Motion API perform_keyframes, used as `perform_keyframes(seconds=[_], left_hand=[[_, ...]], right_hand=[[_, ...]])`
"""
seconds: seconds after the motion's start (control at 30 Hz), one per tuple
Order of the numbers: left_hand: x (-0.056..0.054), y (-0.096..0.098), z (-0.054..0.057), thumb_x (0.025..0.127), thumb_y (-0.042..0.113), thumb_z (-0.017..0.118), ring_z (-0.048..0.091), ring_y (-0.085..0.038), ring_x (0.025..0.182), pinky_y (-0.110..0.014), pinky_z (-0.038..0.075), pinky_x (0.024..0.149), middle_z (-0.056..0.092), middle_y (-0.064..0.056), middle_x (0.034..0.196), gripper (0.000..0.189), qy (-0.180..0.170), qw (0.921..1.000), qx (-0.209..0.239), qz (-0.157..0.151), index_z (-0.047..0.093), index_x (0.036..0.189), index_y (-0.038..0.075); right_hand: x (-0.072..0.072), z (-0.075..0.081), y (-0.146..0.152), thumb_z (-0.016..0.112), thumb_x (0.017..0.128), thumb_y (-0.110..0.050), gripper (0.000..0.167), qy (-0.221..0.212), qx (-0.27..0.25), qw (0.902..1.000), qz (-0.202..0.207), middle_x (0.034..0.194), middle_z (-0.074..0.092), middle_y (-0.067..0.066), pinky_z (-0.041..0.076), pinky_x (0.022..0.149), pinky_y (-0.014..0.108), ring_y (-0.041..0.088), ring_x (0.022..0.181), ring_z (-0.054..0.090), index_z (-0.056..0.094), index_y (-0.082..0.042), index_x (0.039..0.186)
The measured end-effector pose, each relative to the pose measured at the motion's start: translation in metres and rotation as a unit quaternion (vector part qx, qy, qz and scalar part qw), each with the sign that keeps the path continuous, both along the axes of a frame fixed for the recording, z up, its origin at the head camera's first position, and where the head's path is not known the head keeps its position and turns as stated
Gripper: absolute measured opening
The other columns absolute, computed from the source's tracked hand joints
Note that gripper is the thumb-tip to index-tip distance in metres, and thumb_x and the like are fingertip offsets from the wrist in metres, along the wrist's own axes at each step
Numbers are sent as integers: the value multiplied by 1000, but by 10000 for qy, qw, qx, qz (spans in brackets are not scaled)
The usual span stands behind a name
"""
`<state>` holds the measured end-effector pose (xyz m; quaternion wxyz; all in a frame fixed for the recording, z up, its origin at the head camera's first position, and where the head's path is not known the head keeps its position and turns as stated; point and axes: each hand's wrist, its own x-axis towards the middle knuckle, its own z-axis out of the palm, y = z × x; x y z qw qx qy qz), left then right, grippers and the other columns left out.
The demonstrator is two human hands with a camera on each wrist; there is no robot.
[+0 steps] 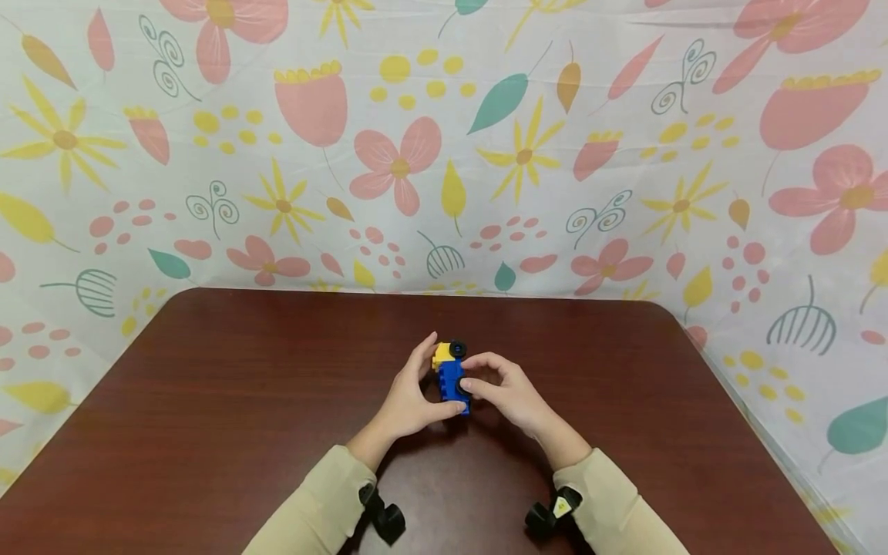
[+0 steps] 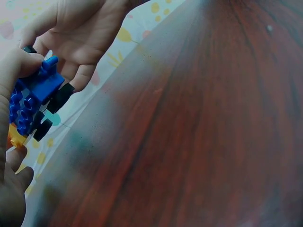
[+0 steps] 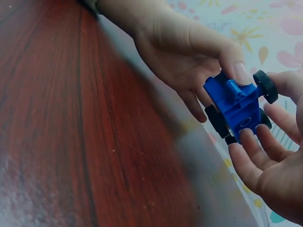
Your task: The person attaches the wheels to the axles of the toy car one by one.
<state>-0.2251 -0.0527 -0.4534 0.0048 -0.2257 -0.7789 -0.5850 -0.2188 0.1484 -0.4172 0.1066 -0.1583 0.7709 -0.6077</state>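
A small toy car [image 1: 451,379] of blue plastic has a yellow block at one end and black wheels. It is held above the table between both hands, tilted up on end. My left hand [image 1: 407,399] grips it lengthwise, thumb on the blue end and fingers by the yellow block. From the other side my right hand [image 1: 515,391] holds the car at a black wheel [image 3: 266,86], thumb and forefinger at it. The studs on the blue body [image 2: 45,85] show in the left wrist view; its underside faces the right wrist camera. Part of the yellow block is hidden by fingers.
The dark brown wooden table [image 1: 229,401] spreads around both hands. Behind it hangs a white cloth [image 1: 416,231] printed with flowers and leaves. Black wrist cameras [image 1: 388,524] are strapped over beige sleeves [image 1: 312,501].
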Motion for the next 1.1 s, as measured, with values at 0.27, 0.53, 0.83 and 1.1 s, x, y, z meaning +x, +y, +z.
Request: perform_keyframes(seconds=[0.27, 0.53, 0.83, 1.1], left_hand=[[0, 1, 2, 72, 15, 82, 32, -28, 140, -47, 27, 113, 27, -17, 153, 106, -73, 10000, -11, -21, 13, 152, 23], [16, -1, 34, 74, 11, 78, 30, -34, 140, -50, 27, 112, 25, -22, 152, 100, -127, 9999, -3, -105, 15, 151, 7], [20, -1, 38, 75, 10, 78, 31, -32, 140, -48, 28, 113, 26, -19, 152, 99, -198, 9997, -60, -107, 15, 151, 11], [20, -1, 40, 74, 10, 78, 30, -32, 140, -48, 28, 113, 25, -20, 153, 100, -222, 9996, -90, -126, 15, 152, 10]], right_hand=[[-1, -1, 1, 62, 92, -28, 41, -704, -196, 9972, 148, 132, 50, 13, 53, 86, 41, 15, 101, 60, 55, -7, 126], [-2, 0, 2, 54, 95, -35, 46, -946, -67, 9943, 485, 129, 50, 19, 53, 87, 43, 24, 97, 63, 46, -12, 134], [-2, -3, 3, 50, 98, -35, 45, -1037, -192, 9912, 801, 122, 55, 19, 52, 89, 42, 23, 96, 67, 42, -15, 137], [-1, -5, 0, 48, 98, -34, 46, -1183, -550, 9863, 1009, 126, 47, 16, 52, 87, 37, 19, 94, 63, 40, -11, 138]])
